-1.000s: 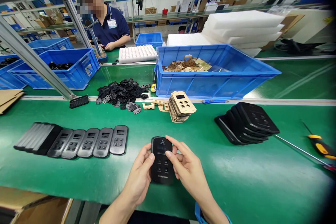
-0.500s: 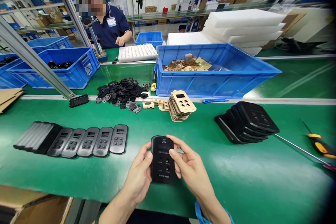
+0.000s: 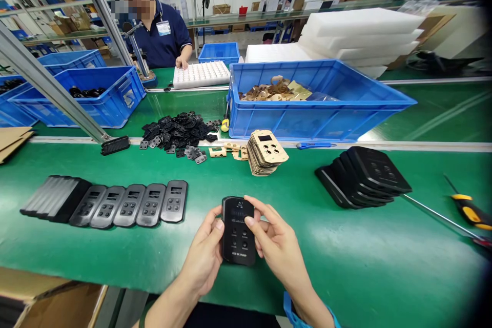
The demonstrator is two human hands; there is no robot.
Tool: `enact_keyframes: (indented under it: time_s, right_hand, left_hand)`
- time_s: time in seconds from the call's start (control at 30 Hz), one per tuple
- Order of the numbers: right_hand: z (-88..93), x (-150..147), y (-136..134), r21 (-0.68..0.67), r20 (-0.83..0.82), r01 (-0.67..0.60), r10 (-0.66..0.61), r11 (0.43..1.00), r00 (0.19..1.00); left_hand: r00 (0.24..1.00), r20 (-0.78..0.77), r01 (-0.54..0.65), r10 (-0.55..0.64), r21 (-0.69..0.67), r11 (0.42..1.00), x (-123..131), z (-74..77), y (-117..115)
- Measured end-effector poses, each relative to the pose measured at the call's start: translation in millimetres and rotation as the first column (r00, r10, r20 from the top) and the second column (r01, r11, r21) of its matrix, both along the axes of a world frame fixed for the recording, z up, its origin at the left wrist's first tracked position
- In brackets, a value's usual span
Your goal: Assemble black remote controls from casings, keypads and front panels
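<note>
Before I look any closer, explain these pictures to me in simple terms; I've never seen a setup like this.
There is no robot here: one camera, worn on a person's head, looks forward and down at their bare hands. The left hand and right hand hold a black panel upright by its sides, its button side facing the camera. On the green table, a row of dark panels lies to the left. Ahead are a heap of small black pieces and a stack of tan sheets; behind the sheets stands a blue bin. To the right are a pile of black panels and a screwdriver. Across the table is a co-worker.
</note>
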State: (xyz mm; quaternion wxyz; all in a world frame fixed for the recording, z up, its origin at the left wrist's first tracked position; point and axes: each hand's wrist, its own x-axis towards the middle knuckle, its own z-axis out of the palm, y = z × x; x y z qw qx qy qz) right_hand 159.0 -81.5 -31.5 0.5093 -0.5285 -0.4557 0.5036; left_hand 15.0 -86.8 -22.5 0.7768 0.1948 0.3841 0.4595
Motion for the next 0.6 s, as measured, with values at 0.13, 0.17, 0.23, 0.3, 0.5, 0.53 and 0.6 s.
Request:
enact_keyframes:
  time_s: [0.13, 0.17, 0.23, 0.3, 0.5, 0.53, 0.6]
  right_hand:
    - [-1.6, -0.1, -0.7, 0.016, 0.05, 0.006, -0.007, 1.0, 0.999]
    - [-2.0, -0.2, -0.7, 0.019, 0.062, 0.004, -0.005, 1.0, 0.998]
    - [-2.8, -0.5, -0.8, 0.022, 0.082, -0.002, 0.001, 1.0, 0.997]
    - [-3.8, -0.6, -0.9, 0.027, 0.106, -0.01, 0.007, 1.0, 0.994]
    - [-5.8, 4.2, 1.3, 0.04, 0.283, -0.04, 0.027, 0.998, 0.959]
    - [-4.8, 5.2, 2.2, 0.027, 0.305, -0.065, 0.053, 0.998, 0.951]
    - [-1.6, 6.6, 3.8, -0.02, 0.306, -0.134, 0.134, 0.991, 0.943]
  left_hand:
    - [0.999, -0.05, 0.017, -0.015, 0.051, 0.999, 0.2, -0.1, -2.2]
    - [0.997, -0.073, 0.028, -0.022, 0.078, 0.997, 0.1, -0.5, -2.6]
    - [0.992, -0.119, 0.058, -0.041, 0.142, 0.988, -0.3, -1.7, -2.8]
    - [0.985, -0.163, 0.081, -0.049, 0.198, 0.977, -0.7, -3.2, -2.6]
    - [0.963, -0.268, 0.099, -0.023, 0.275, 0.956, -0.4, -6.4, -3.2]
    - [0.962, -0.271, 0.101, -0.024, 0.273, 0.957, -0.4, -6.5, -3.7]
    - [0.959, -0.281, 0.111, -0.034, 0.261, 0.959, -0.5, -6.5, -4.5]
